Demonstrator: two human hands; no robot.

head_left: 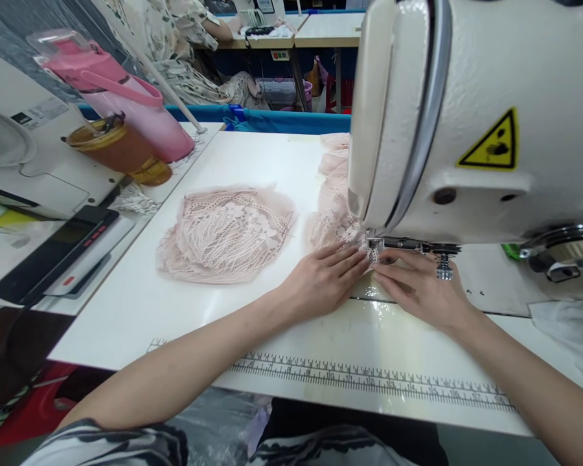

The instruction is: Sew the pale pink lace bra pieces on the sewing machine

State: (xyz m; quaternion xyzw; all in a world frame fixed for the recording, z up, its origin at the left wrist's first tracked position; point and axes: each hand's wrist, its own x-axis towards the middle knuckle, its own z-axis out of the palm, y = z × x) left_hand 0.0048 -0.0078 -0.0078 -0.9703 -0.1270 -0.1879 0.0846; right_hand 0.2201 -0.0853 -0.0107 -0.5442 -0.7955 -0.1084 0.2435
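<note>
Nearest, black printed measuring scale on white bench edge, then left hand and right hand, fingers flat and open, pressing pale pink lace piece down under the white sewing machine, pink fringed lace stack farther left.

Pink lace on a smooth counter
The lace is sheer, openwork, matt cloth; the white counter shines; the sewing machine is glossy painted metal.
</note>
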